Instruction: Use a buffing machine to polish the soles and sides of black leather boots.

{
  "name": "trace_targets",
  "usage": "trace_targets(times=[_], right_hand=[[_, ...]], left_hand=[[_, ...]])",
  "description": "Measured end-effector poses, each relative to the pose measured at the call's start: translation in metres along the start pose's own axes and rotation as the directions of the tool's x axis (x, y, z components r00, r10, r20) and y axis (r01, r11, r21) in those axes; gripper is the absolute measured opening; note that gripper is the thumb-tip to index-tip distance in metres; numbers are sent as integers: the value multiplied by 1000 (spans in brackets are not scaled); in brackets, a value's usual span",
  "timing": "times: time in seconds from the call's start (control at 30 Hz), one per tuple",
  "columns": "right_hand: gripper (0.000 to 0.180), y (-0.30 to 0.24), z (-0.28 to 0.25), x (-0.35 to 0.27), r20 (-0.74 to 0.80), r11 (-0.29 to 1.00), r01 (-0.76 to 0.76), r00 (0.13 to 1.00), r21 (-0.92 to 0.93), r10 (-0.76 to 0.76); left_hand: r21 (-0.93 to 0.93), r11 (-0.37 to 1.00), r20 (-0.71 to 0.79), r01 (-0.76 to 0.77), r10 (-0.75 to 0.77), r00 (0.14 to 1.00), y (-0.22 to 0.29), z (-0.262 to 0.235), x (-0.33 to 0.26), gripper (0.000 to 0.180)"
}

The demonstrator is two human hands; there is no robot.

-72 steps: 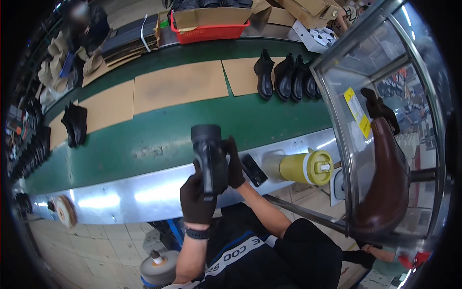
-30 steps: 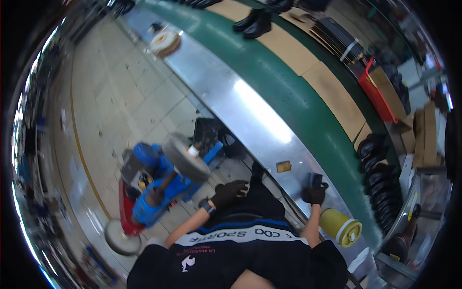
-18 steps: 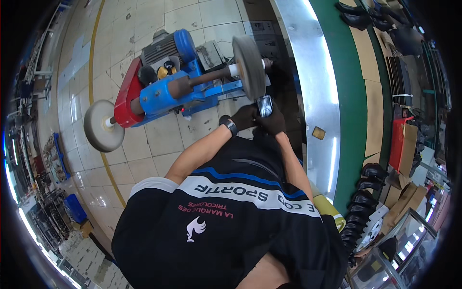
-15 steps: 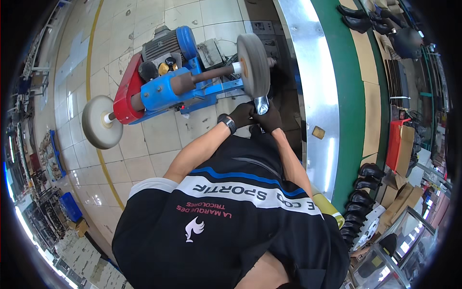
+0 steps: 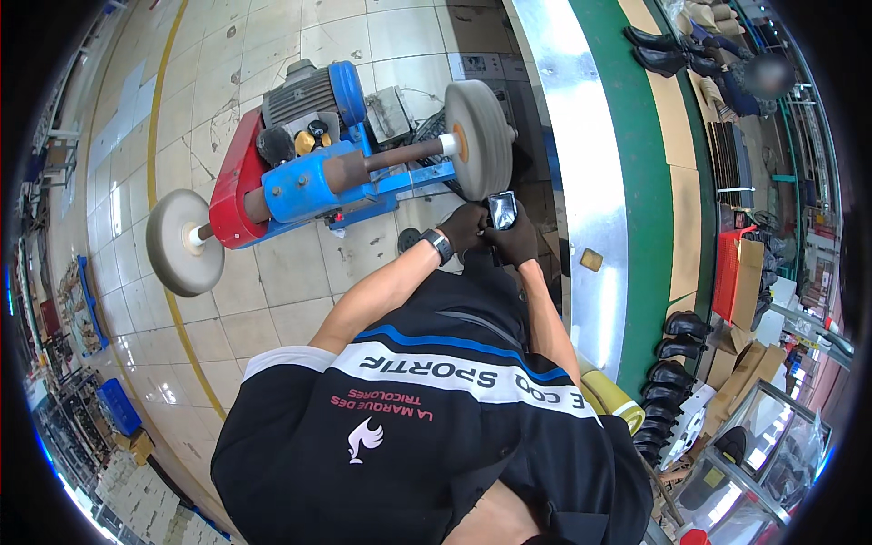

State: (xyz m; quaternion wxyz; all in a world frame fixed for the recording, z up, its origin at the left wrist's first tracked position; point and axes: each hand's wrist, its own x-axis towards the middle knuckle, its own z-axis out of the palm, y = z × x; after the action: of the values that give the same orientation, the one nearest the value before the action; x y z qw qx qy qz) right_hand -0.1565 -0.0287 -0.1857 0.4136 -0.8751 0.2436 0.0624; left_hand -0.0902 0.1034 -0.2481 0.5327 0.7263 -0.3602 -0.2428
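Observation:
Between my gloved hands is what looks like a glossy black shoe, its shiny end (image 5: pixel 502 210) catching the light and the remainder mostly hidden. My right hand (image 5: pixel 516 242), in a dark glove, closes round it from the right. My left hand (image 5: pixel 464 227), gloved too, is closed against its left side. Directly above the shoe, a little apart from it, stands the grey buffing wheel (image 5: pixel 480 141) on the right end of the blue and red polishing machine (image 5: pixel 304 188).
The machine's second wheel (image 5: pixel 184 242) is at its left end. To my right runs a metal-edged bench (image 5: pixel 595 191) with a green top, bearing a small tan block (image 5: pixel 590 261), a rolled yellow-green cloth (image 5: pixel 613 402) and black shoes (image 5: pixel 668 377). A red crate (image 5: pixel 729 272) stands farther right.
My hands have drawn the shoe slightly down and away from the wheel. Its shiny end has turned to show a broader face. The whole view has shifted a little.

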Motion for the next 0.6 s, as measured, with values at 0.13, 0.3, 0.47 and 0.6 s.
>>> trace_targets(times=[0.13,0.3,0.47,0.6], right_hand=[[80,-3,1,2,29,998,17,999,-58,-16],[73,-17,12,-5,25,1000,-21,999,19,21],[82,-5,13,-4,31,999,-25,999,27,24],[86,-10,7,-5,3,999,-28,1000,-29,28]], left_hand=[[-12,1000,18,17,-17,1000,-1,-5,-4,40],[42,997,6,65,-65,998,2,-16,-13,36],[4,1000,45,-8,7,999,3,-18,-11,41],[31,998,106,47,-50,993,20,-24,-9,32]])
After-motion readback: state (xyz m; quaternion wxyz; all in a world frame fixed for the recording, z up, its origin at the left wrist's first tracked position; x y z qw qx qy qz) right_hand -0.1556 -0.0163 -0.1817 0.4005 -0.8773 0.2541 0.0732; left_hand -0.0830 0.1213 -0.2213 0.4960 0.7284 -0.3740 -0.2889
